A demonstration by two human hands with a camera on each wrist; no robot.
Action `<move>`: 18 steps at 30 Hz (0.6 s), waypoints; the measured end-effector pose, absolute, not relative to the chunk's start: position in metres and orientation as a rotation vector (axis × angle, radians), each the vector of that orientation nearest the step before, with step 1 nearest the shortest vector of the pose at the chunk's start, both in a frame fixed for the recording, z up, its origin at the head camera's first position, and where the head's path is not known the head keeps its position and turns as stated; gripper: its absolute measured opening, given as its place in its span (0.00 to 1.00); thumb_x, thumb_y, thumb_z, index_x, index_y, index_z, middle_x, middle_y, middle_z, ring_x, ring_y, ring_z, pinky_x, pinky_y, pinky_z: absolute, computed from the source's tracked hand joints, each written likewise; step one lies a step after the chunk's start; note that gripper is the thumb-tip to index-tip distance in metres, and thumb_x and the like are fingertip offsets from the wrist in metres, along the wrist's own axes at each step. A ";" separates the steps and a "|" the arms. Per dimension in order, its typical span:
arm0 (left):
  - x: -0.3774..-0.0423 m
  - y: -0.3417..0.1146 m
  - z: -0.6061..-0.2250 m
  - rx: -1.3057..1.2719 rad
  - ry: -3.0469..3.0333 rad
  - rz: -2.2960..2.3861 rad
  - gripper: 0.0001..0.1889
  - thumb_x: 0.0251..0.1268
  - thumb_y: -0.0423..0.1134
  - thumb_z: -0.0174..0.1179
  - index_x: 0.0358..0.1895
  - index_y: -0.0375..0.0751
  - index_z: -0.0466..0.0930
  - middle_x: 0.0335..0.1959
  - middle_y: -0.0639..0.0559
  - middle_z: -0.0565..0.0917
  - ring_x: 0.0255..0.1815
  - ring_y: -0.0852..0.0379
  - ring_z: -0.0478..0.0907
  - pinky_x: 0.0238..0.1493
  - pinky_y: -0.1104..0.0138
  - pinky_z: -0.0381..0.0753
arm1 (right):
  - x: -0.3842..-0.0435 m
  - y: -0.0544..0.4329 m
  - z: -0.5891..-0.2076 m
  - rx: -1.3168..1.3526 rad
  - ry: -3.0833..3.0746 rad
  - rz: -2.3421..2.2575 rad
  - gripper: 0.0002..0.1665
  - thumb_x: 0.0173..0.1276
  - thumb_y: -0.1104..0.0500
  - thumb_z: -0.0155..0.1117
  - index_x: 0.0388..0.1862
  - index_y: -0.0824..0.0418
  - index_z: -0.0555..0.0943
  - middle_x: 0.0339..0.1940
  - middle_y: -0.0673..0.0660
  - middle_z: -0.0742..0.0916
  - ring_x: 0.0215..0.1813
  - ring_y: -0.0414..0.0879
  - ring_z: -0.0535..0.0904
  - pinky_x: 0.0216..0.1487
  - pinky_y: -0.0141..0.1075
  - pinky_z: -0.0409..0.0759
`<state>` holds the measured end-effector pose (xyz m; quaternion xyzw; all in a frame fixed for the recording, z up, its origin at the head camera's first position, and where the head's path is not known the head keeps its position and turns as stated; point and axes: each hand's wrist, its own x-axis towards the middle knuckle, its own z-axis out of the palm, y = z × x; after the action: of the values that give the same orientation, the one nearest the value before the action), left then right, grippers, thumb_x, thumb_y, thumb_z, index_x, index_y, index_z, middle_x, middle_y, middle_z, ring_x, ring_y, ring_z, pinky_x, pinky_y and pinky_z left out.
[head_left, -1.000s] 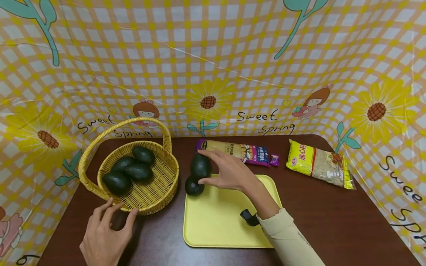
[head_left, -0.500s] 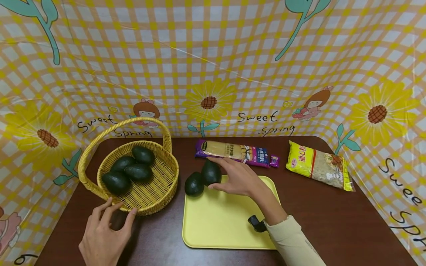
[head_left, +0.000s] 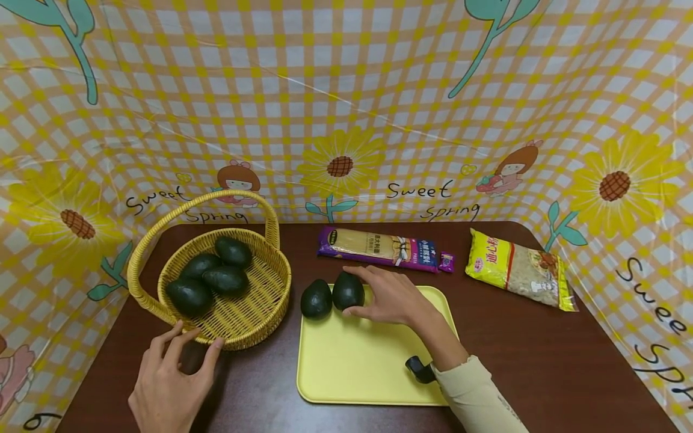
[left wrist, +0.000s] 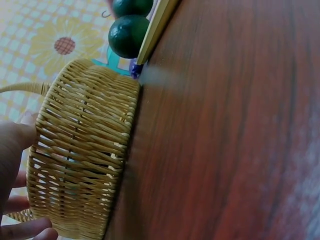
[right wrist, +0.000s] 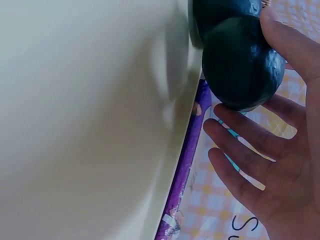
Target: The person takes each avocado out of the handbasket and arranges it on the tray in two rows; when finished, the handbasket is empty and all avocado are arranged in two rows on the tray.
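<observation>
In the head view, my right hand (head_left: 392, 297) holds a dark green avocado (head_left: 348, 291) between thumb and fingers, at the far left part of a yellow tray (head_left: 352, 373). A second avocado (head_left: 316, 299) sits left of it at the tray's corner. The right wrist view shows the held avocado (right wrist: 242, 65) by the thumb and index finger, the other fingers spread apart. My left hand (head_left: 170, 379) rests with loosely bent fingertips at the near rim of a yellow woven basket (head_left: 260, 328). Several avocados (head_left: 226, 281) lie in the basket's left and back part.
Behind the tray lies a purple pasta packet (head_left: 379, 248). A yellow bag of pasta (head_left: 520, 269) is at the right rear. The basket's tall handle (head_left: 157, 225) arches up. A patterned cloth (head_left: 346, 90) surrounds the brown table (head_left: 541, 361) at back and sides.
My right hand has moved the avocado right and towards me, from behind the other avocado to a place beside it on the tray. The left hand has stayed at the basket.
</observation>
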<state>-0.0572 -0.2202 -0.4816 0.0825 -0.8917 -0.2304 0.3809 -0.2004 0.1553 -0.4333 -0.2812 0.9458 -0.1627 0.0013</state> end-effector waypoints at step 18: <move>-0.057 -0.220 -0.481 0.229 -2.293 -0.601 0.24 0.50 0.52 0.86 0.46 0.41 0.94 0.55 0.40 0.88 0.34 0.43 0.82 0.21 0.60 0.76 | -0.199 0.154 -0.441 -0.880 2.935 -0.482 0.53 0.61 0.29 0.79 0.80 0.49 0.76 0.64 0.60 0.88 0.58 0.57 0.88 0.50 0.52 0.86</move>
<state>-0.0571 -0.2199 -0.4806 0.0893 -0.8942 -0.2342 0.3709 -0.1989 0.1540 -0.4409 -0.2836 0.9460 -0.1554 0.0201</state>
